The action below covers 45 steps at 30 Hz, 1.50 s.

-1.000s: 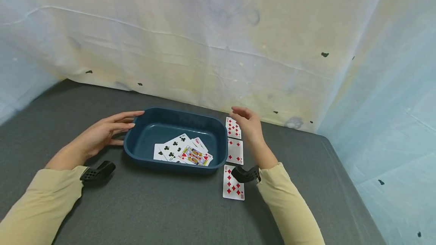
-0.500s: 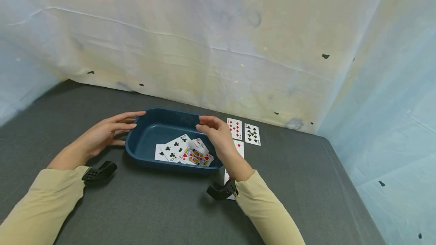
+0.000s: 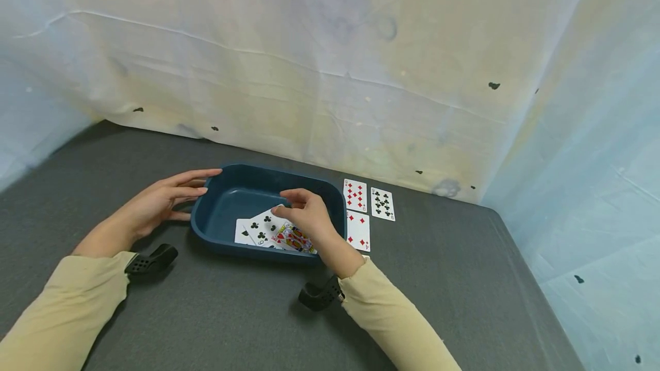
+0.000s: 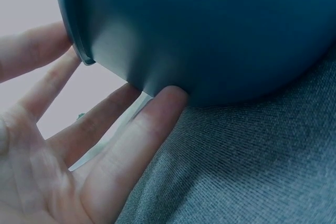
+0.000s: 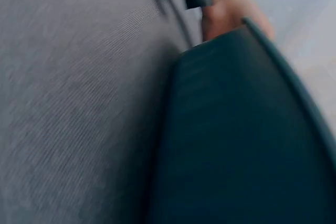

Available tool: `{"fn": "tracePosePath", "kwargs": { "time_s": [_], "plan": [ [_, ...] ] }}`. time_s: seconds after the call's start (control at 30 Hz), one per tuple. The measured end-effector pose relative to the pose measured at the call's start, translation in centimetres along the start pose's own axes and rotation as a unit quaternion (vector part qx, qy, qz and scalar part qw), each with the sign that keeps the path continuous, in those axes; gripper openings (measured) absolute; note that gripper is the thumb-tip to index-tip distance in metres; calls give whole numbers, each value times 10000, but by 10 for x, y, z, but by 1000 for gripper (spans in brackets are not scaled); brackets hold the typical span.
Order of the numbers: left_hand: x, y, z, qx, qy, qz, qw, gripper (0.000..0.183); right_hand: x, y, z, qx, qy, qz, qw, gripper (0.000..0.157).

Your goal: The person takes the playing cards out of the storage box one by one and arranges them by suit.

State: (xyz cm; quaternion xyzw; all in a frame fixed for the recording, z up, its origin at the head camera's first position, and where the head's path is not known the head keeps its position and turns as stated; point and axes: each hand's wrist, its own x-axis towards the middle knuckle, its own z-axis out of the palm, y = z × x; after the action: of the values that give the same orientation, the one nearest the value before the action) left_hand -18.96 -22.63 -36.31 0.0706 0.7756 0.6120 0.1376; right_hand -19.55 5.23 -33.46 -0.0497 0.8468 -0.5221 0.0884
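Observation:
A dark blue basin [image 3: 234, 202] sits on the grey table. Straight fingers of my left hand [image 3: 149, 204] touch its left rim and side; in the left wrist view the fingertips [image 4: 170, 98] press the outer wall [image 4: 220, 35]. Over the cards in the basin is my right hand [image 3: 311, 219], thumb and fingers apart with nothing visible between them. Below it lie a king of hearts [image 3: 294, 238], a six of clubs [image 3: 262, 227] and a spade card [image 3: 241, 231], overlapping. My right hand covers part of this pile.
Right of the basin lie a many-pip diamond card [image 3: 355, 195], a club card [image 3: 382, 204] beside it and a four of diamonds [image 3: 358, 231]. Behind the table hangs a pale cloth [image 3: 309, 102], with another along the right side. The right wrist view is blurred.
My right hand has moved left from the card rows to over the basin, uncovering the club card. The ten of diamonds is now hidden behind the right arm. My left hand stays at the rim.

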Motion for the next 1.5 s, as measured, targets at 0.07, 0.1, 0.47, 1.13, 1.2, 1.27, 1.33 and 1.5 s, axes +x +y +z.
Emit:
{"fn": "tracePosePath", "kwargs": {
  "time_s": [0.07,0.1,0.47,1.13,1.2,1.27,1.33,1.5],
  "plan": [
    [0,0,0,13,-2,-17,10000,62,0,1,2,-335,-61,134,9993,42],
    [1,-1,0,17,-5,-20,10000,62,1,1,2,-534,-83,172,9984,44],
    [0,-3,-1,19,-16,-30,10000,62,3,0,16,-2942,-260,296,9549,83],
    [2,-4,-4,56,-53,50,10000,61,4,-2,12,-1744,-1159,-1133,9712,50],
    [2,-4,-4,29,-73,50,10000,60,4,-1,11,-1287,-1481,-1292,9720,49],
    [2,-4,-4,9,-98,43,9999,60,3,0,11,-883,-1869,-1374,9687,52],
    [2,-3,-4,1,-114,39,9999,60,3,1,10,-563,-2116,-1422,9653,53],
    [3,-4,-2,-29,-112,-9,9999,60,1,0,8,98,-1841,-1445,9722,51]
  ]
}}
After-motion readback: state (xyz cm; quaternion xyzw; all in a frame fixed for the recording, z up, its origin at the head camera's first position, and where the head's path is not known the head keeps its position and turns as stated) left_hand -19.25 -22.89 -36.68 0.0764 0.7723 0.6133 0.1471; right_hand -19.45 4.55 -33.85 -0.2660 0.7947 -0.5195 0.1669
